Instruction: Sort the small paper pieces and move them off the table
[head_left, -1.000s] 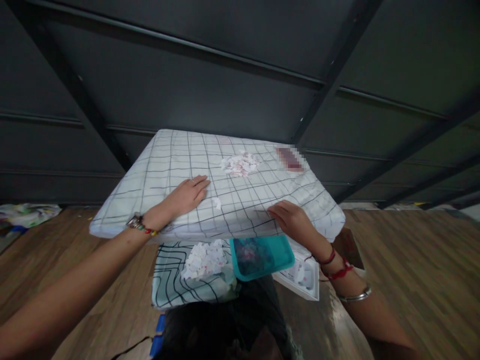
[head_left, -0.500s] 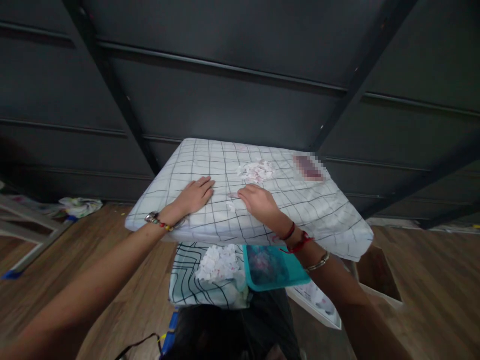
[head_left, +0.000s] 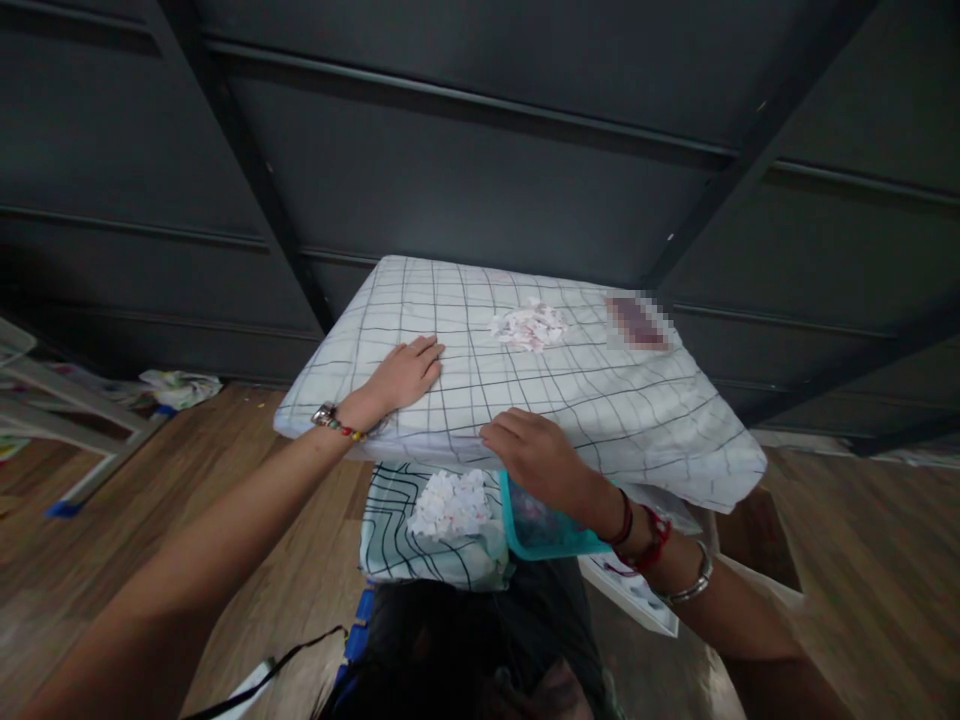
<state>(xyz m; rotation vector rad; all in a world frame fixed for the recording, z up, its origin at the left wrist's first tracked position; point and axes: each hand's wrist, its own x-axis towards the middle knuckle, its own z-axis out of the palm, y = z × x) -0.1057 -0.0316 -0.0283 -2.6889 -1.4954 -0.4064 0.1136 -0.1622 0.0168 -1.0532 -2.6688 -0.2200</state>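
Note:
My left hand (head_left: 409,372) lies flat on the white checked cloth (head_left: 457,385) that covers a small table, fingers stretched out. Closer to the near edge, my right hand (head_left: 529,450) has its fingers curled together at the cloth; what they hold, if anything, is hidden. Beyond both hands sits a loose heap of small white paper pieces (head_left: 531,326) with reddish marks. Below the table edge, a larger pile of white paper scraps (head_left: 452,503) rests on a green-and-black patterned cloth (head_left: 382,545). A turquoise tray (head_left: 536,552) is beside it, partly covered by my right forearm.
A blurred-out reddish item (head_left: 637,322) lies at the table's right end. Dark metal panels (head_left: 465,170) rise behind the table. On the wooden floor are a white box (head_left: 637,600) and a brown open box (head_left: 761,540) at right; a pale metal leg (head_left: 105,465) stands left.
My right hand has drawn back toward the near table edge. A small white piece on the cloth between the hands no longer shows. My left hand stays flat; the view has shifted slightly.

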